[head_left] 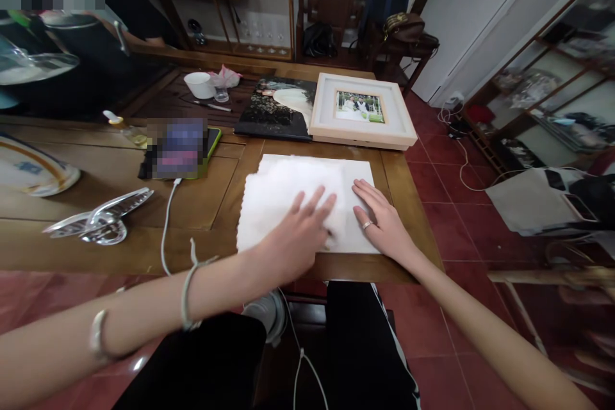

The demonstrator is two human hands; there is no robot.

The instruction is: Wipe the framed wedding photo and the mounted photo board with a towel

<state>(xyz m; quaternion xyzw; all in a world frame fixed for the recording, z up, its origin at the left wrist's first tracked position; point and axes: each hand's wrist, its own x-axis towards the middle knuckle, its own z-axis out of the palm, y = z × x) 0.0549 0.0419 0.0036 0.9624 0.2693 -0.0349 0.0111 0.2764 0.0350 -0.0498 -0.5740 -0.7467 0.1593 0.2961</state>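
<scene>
A fluffy white cloth with a scalloped edge (273, 198) lies over the left part of a flat white board (358, 170) near the table's front edge. My left hand (302, 230) rests on the cloth, fingers stretched out and slightly spread, palm down. Close to its thumb is a small dark spot that I cannot make out. Flat against the board's right side lies my right hand (379, 218), fingers extended, a ring on one of them. The middle of the board is hidden by the cloth and my left hand.
Behind the board are a dark photo panel (278, 106) and a pale framed photo (362, 109). To the left lie a phone (180, 147) with a white cable, a shiny metal ornament (98, 221), a dropper bottle (125, 129) and a white cup (200, 85). Another person stands at the upper left.
</scene>
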